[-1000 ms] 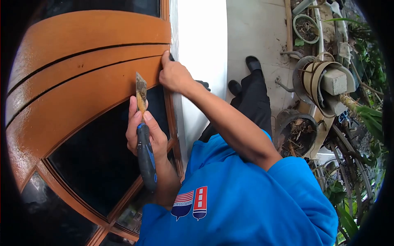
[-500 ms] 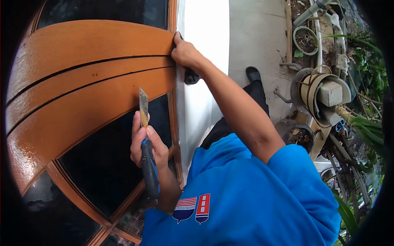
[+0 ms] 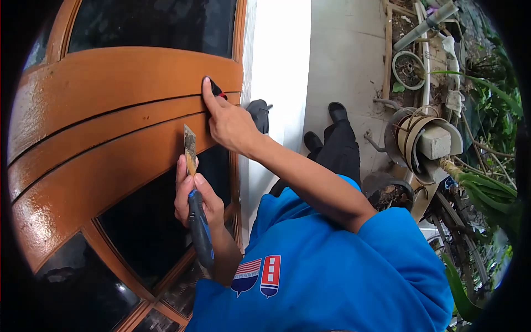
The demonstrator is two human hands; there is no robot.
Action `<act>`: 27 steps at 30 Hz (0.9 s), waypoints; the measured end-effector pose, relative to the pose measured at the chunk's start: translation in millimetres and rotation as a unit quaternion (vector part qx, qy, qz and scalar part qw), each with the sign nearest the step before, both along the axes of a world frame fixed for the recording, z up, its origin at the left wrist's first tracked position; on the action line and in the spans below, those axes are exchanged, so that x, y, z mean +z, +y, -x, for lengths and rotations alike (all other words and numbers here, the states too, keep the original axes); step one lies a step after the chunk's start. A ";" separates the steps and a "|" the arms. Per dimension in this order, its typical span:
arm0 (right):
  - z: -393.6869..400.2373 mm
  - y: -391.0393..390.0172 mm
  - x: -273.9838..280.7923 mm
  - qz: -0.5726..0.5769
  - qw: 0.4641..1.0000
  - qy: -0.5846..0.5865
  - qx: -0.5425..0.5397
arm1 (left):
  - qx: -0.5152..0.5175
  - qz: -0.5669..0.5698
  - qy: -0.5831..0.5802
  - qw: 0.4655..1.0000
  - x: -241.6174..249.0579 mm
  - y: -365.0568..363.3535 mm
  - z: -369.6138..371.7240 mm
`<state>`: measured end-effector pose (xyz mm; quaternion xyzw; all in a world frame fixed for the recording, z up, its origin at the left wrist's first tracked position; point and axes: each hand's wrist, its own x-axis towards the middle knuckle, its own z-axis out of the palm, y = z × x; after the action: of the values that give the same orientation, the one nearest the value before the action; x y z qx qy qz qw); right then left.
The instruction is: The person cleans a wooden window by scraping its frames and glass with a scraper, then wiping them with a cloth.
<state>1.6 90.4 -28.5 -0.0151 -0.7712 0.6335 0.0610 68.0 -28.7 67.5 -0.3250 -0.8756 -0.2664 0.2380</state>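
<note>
My left hand point(image 3: 198, 196) is closed round the dark handle of a putty knife point(image 3: 190, 146), its blade pointing up and stained with grey and yellowish residue. It is held in front of the brown wooden door point(image 3: 127, 124). My right hand point(image 3: 232, 124) is at the right end of the door's wide wooden rail, index finger stretched out over a small black-and-red object point(image 3: 217, 89). The other fingers are curled, and most of that object is hidden. Two dark grooves cross the rail, with dark glass panes point(image 3: 155, 25) above and below.
A white wall edge point(image 3: 282, 61) borders the door, with a dark object point(image 3: 258, 115) beside it. My black shoes point(image 3: 337, 113) stand on grey tiles point(image 3: 332, 61). At right are pots point(image 3: 410, 72), a concrete block point(image 3: 435, 141), pipes point(image 3: 423, 26) and plants point(image 3: 492, 191).
My right hand has moved left and down from the door's edge onto the rail, its index finger now extended. The putty knife stays nearly in place. The view has shifted slightly.
</note>
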 end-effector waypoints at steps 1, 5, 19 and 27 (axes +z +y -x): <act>2.0 4.0 -9.1 0.012 0.998 -0.054 -0.003 | 0.001 0.005 0.003 1.000 1.0 1.8 0.5; 12.6 2.0 -84.3 0.017 0.979 -0.204 0.009 | 0.013 0.015 0.010 1.000 7.4 8.7 0.2; 35.4 12.2 -79.5 -0.026 0.978 -0.200 0.053 | 0.095 0.006 0.043 0.995 13.0 28.8 -6.9; 25.3 35.7 62.0 -0.123 0.977 0.147 0.095 | 0.110 -0.017 0.041 0.993 7.7 27.4 -15.4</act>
<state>-23.7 126.1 33.4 0.1595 -0.8236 0.5322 0.1145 83.4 -1.3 75.1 -0.2332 -0.8908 -0.2397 0.3075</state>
